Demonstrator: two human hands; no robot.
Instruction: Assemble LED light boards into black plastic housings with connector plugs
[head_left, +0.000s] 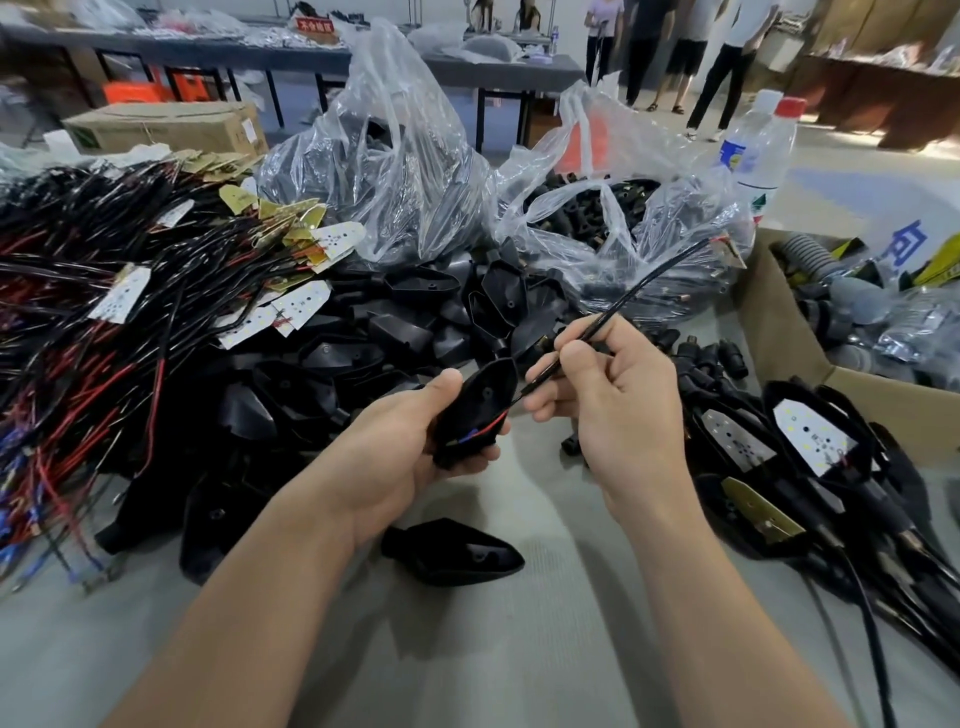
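Left hand (410, 457) at frame centre, fingers curled round black pointed plastic housing (483, 389). Right hand (618, 400) pinched thin black sheathed cable (626, 300) between thumb and forefinger; cable ran toward 1 o'clock. Red and blue wire ends (480, 432) lay inside housing. Heap of wired white LED boards (124, 296) at 9 o'clock. Boards seated in housings (810, 436) at 3 o'clock.

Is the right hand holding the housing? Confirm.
No, the right hand pinches the cable; the left hand holds the housing.
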